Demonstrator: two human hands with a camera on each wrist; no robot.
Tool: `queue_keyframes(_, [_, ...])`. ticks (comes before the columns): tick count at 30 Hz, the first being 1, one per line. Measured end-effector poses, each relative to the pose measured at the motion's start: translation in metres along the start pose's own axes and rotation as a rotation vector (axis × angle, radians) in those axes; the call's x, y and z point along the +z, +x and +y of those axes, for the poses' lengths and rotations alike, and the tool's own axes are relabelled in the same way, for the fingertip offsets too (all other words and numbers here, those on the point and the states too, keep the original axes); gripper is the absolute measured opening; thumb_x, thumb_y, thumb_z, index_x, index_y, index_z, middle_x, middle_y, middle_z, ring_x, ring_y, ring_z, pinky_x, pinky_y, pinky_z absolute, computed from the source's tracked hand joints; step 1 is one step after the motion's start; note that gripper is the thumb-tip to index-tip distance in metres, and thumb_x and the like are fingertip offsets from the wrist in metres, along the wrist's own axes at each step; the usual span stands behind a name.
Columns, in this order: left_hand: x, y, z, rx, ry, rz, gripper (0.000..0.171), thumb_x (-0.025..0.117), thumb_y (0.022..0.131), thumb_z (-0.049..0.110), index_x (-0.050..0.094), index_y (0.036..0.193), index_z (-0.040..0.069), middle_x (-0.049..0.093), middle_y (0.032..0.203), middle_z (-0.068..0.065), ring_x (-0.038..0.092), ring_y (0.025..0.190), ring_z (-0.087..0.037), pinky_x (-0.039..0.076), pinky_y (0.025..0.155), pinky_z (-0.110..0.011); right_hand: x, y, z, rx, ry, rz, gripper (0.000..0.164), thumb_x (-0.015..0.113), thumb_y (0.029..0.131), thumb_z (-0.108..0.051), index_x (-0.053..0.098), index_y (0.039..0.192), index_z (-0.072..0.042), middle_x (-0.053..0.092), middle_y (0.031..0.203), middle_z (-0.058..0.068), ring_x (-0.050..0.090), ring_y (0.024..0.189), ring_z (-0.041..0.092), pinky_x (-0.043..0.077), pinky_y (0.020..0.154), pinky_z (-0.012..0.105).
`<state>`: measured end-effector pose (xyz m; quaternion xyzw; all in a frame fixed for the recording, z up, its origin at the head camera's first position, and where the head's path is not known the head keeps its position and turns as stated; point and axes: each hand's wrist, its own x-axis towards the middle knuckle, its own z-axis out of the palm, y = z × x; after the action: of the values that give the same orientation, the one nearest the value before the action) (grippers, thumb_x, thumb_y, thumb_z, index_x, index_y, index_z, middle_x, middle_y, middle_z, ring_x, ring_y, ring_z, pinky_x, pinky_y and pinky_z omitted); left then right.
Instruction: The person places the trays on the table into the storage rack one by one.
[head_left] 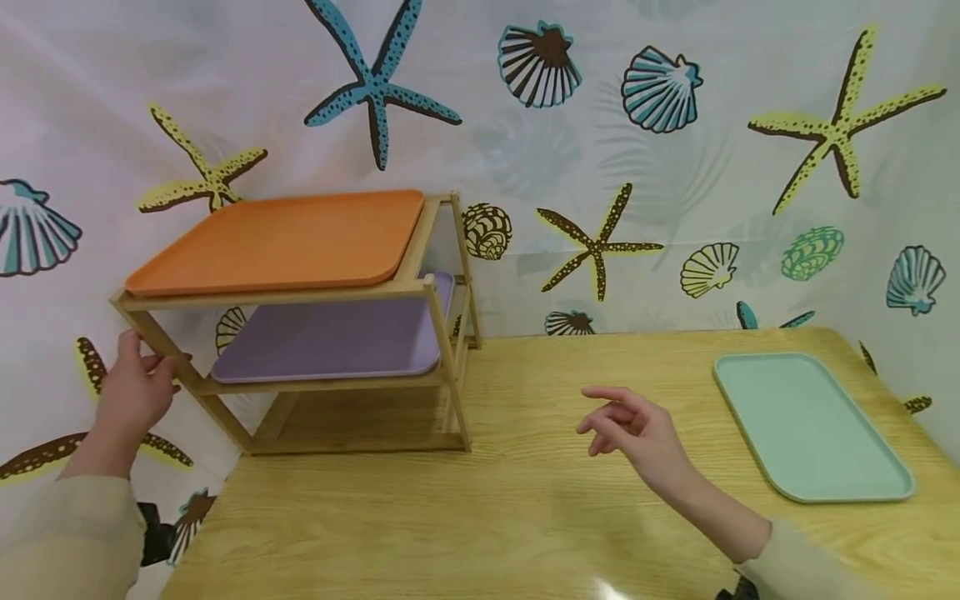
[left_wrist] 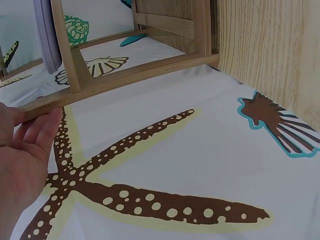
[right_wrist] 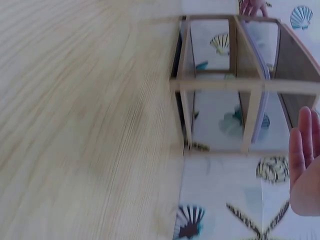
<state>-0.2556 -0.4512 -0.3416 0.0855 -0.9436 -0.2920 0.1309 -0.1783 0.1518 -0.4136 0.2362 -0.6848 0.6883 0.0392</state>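
Note:
A wooden rack (head_left: 450,375) stands at the table's left end. An orange tray (head_left: 285,242) lies on its top tier, and a purple tray (head_left: 345,337) rests on the shelf beneath. My left hand (head_left: 138,387) grips the rack's left front post between thumb and fingers, which the left wrist view shows close up on the wooden bar (left_wrist: 120,77). To the right of the rack, my right hand (head_left: 645,437) hovers over the table, fingers loosely bent and holding nothing. In the right wrist view its extended fingers (right_wrist: 306,132) appear near the right edge.
A pale green tray (head_left: 813,425) lies on the right side of the wooden table (head_left: 525,517). Behind the table hangs a white cloth (head_left: 480,158) printed with starfish and shells, continuing along both sides. The rack stands near this cloth.

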Motion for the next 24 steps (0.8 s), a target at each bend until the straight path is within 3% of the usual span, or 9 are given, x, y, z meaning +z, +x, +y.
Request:
queue_keyframes(3, [-0.004, -0.005, 0.011, -0.016, -0.008, -0.008, 0.050, 0.029, 0.105, 0.022, 0.007, 0.144, -0.001, 0.039, 0.132, -0.045, 0.056, 0.104, -0.054, 0.052, 0.076, -0.054, -0.028, -0.013, -0.003, -0.025, -0.072, 0.004, 0.033, 0.055, 0.097, 0.000, 0.056, 0.130, -0.005, 0.071, 0.091, 0.002, 0.068, 0.068, 0.019, 0.056, 0.063, 0.032])
queue_keyframes(6, [-0.007, -0.009, 0.020, -0.025, 0.002, -0.013, 0.050, 0.027, 0.105, 0.021, 0.006, 0.144, -0.002, 0.036, 0.133, -0.046, 0.056, 0.104, -0.054, 0.051, 0.079, -0.056, -0.056, -0.028, -0.004, -0.022, -0.143, 0.011, 0.040, 0.054, 0.097, 0.002, 0.054, 0.134, -0.012, 0.071, 0.094, 0.001, 0.068, 0.071, 0.018, 0.056, 0.063, 0.030])
queue_keyframes(11, [-0.007, -0.006, 0.015, -0.032, 0.004, -0.013, 0.052, 0.028, 0.105, 0.025, 0.006, 0.145, -0.001, 0.037, 0.134, -0.045, 0.058, 0.101, -0.051, 0.054, 0.073, -0.051, -0.100, -0.052, 0.002, 0.015, -0.284, 0.052, 0.048, 0.055, 0.096, 0.003, 0.048, 0.140, -0.014, 0.068, 0.104, -0.002, 0.067, 0.085, 0.011, 0.055, 0.065, 0.029])
queue_keyframes(14, [-0.004, -0.003, 0.007, -0.024, 0.026, 0.001, 0.051, 0.028, 0.105, 0.026, 0.008, 0.143, -0.001, 0.040, 0.132, -0.044, 0.061, 0.098, -0.049, 0.055, 0.064, -0.045, -0.126, -0.062, 0.011, 0.032, -0.382, 0.078, 0.053, 0.057, 0.096, 0.002, 0.043, 0.144, -0.012, 0.063, 0.113, -0.010, 0.062, 0.096, 0.004, 0.054, 0.070, 0.024])
queue_keyframes(17, [-0.003, -0.004, 0.007, -0.031, 0.015, 0.004, 0.052, 0.029, 0.105, 0.024, 0.007, 0.145, -0.001, 0.038, 0.132, -0.045, 0.057, 0.104, -0.053, 0.055, 0.068, -0.048, -0.151, -0.070, 0.020, 0.076, -0.469, 0.095, 0.059, 0.060, 0.095, -0.002, 0.037, 0.148, -0.011, 0.055, 0.121, -0.016, 0.056, 0.102, -0.004, 0.052, 0.074, 0.019])
queue_keyframes(21, [-0.003, -0.014, 0.017, -0.037, 0.019, 0.006, 0.053, 0.029, 0.105, 0.020, 0.006, 0.146, -0.003, 0.037, 0.131, -0.047, 0.054, 0.107, -0.055, 0.051, 0.076, -0.056, -0.181, -0.077, 0.029, 0.185, -0.552, 0.117, 0.067, 0.064, 0.095, -0.011, 0.028, 0.152, -0.007, 0.048, 0.133, 0.005, 0.046, 0.104, -0.015, 0.050, 0.075, 0.015])
queue_keyframes(24, [-0.002, -0.018, 0.024, -0.045, 0.017, 0.007, 0.053, 0.028, 0.105, 0.019, 0.005, 0.147, -0.003, 0.036, 0.132, -0.047, 0.053, 0.108, -0.056, 0.049, 0.080, -0.059, -0.197, -0.081, 0.035, 0.268, -0.610, 0.122, 0.072, 0.065, 0.095, -0.018, 0.022, 0.151, -0.001, 0.041, 0.138, 0.026, 0.044, 0.105, -0.011, 0.050, 0.074, 0.016])
